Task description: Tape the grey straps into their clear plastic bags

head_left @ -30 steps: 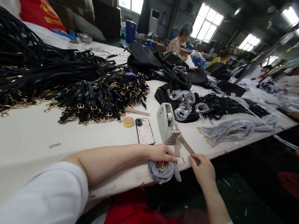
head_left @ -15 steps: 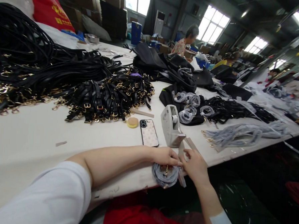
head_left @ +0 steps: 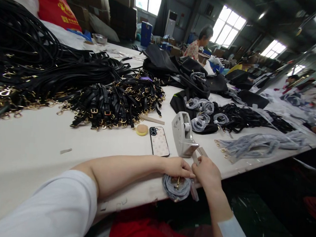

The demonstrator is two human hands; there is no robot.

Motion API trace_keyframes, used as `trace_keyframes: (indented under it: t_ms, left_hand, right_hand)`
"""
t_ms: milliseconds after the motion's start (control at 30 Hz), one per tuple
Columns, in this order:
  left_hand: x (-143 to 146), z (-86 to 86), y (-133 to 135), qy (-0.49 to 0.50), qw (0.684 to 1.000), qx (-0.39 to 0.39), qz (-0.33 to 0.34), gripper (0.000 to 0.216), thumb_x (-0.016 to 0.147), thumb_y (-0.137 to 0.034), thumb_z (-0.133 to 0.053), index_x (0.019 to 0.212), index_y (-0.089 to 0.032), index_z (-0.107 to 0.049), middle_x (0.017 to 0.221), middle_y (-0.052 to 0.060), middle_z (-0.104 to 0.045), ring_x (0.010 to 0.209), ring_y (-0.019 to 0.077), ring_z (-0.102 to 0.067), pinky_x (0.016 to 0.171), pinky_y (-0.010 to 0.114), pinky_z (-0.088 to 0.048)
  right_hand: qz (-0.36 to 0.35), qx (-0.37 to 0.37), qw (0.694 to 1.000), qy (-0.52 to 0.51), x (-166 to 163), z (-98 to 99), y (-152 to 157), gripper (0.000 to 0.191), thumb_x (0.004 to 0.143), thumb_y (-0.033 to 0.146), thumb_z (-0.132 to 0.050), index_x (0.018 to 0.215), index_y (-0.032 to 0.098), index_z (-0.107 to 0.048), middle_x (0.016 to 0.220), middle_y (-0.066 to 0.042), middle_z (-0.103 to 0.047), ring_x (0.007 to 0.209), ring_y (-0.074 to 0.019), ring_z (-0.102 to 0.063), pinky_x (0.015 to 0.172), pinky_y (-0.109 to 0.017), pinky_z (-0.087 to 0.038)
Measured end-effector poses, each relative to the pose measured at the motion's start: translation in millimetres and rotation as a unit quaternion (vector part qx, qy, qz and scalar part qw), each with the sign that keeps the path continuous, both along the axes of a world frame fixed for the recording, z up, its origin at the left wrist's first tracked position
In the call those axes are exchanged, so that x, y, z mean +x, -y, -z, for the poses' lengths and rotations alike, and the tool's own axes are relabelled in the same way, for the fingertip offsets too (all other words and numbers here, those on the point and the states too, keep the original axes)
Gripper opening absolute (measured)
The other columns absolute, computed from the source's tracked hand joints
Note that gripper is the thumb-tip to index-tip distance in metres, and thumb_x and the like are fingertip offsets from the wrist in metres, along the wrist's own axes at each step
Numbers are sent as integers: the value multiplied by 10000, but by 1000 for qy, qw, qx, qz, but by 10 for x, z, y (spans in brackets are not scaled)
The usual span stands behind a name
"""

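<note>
Gripping a coiled grey wrapped strap (head_left: pixel 176 187) at the near edge of the white surface (head_left: pixel 34 154), the left hand (head_left: pixel 176 167) closes over the coil's top, a gold clasp showing beneath its fingers. The right hand (head_left: pixel 207 172) touches it fingertip to fingertip, pinching a strip of tape (head_left: pixel 193 189) against the coil. Just beyond stands a white tape dispenser (head_left: pixel 183 134), with a phone (head_left: pixel 159 141) lying beside it. Farther back lie heaps of black straps (head_left: pixel 113 100) and more grey coils (head_left: pixel 200 112).
</note>
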State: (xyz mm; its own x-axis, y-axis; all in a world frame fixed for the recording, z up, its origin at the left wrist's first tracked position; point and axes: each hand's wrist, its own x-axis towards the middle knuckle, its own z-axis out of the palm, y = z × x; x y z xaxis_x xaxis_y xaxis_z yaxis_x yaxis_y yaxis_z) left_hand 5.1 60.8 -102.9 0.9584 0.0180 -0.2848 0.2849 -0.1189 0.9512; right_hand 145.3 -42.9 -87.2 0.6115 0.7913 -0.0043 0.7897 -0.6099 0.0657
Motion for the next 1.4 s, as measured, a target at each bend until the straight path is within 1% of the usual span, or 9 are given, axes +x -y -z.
trace_keyframes:
  t_ms: [167, 300, 433, 533, 733, 900, 1067, 1233, 1400]
  left_hand:
    - [-20, -73, 25, 32, 996, 60, -65, 366, 883, -491, -585, 988, -170, -727, 617, -36, -600, 522, 88, -496, 563, 197, -420]
    - [-36, -189, 69, 80, 982, 110, -127, 329, 900, -420, -570, 1014, -162, -739, 854, 11, -714, 783, 142, -605, 739, 206, -452]
    - [-59, -234, 113, 115, 974, 134, -143, 289, 892, -381, -587, 1019, -177, -747, 994, 23, -738, 941, 167, -633, 841, 197, -449]
    - [-62, -226, 107, 113, 968, 149, -166, 286, 892, -383, -582, 1024, -192, -748, 1007, 18, -744, 942, 168, -646, 850, 201, -456]
    - [-31, -193, 37, 79, 958, 174, -215, 347, 899, -435, -548, 1053, -191, -741, 998, 31, -747, 940, 191, -651, 818, 232, -475]
    - [-12, -159, 49, 91, 961, 173, -197, 315, 887, -426, -579, 1041, -210, -748, 1005, 17, -746, 939, 178, -652, 836, 221, -461]
    - [-7, -150, 48, 89, 961, 174, -198, 329, 891, -429, -567, 1040, -200, -749, 959, 23, -748, 897, 180, -651, 799, 225, -467]
    - [-16, -164, 45, 78, 961, 172, -202, 345, 888, -446, -564, 1040, -197, -749, 875, 20, -742, 846, 175, -646, 765, 221, -471]
    - [-22, -175, 50, 71, 963, 166, -202, 344, 890, -447, -560, 1044, -203, -747, 823, 15, -732, 832, 174, -649, 754, 219, -476]
  right_hand:
    - [-12, -30, 999, 31, -17, -47, 39, 214, 888, 219, -504, 982, 115, -665, 950, -157, -706, 877, -279, -695, 671, -325, -454]
    - [-40, -47, 997, 51, 12, -43, 105, 239, 928, 197, -464, 883, 144, -693, 908, -141, -703, 805, -265, -700, 621, -319, -433]
    - [-55, -37, 996, 67, 105, -1, 144, 233, 931, 179, -476, 852, 185, -695, 862, -103, -712, 763, -235, -697, 607, -299, -414]
    - [-43, -11, 995, 87, 203, 34, 182, 236, 951, 159, -459, 884, 163, -686, 864, -110, -718, 768, -227, -694, 616, -294, -411]
    - [-6, 50, 991, 122, 358, 31, 392, 269, 1008, 175, -406, 1115, 148, -652, 983, -113, -730, 818, -217, -685, 637, -294, -413]
    - [-24, 48, 988, 145, 373, 53, 534, 242, 975, 175, -473, 1007, 139, -710, 916, -133, -707, 831, -275, -638, 649, -333, -396]
    - [-64, 62, 989, 114, 403, 159, 498, 180, 944, 250, -580, 948, 182, -746, 930, -82, -715, 854, -242, -633, 708, -314, -426]
    - [-64, 85, 990, 88, 485, 223, 472, 233, 949, 258, -541, 932, 167, -755, 921, -85, -725, 782, -219, -655, 654, -306, -423]
    - [-71, 92, 992, 57, 566, 200, 504, 264, 940, 265, -511, 907, 186, -761, 950, -72, -734, 763, -199, -668, 642, -292, -425]
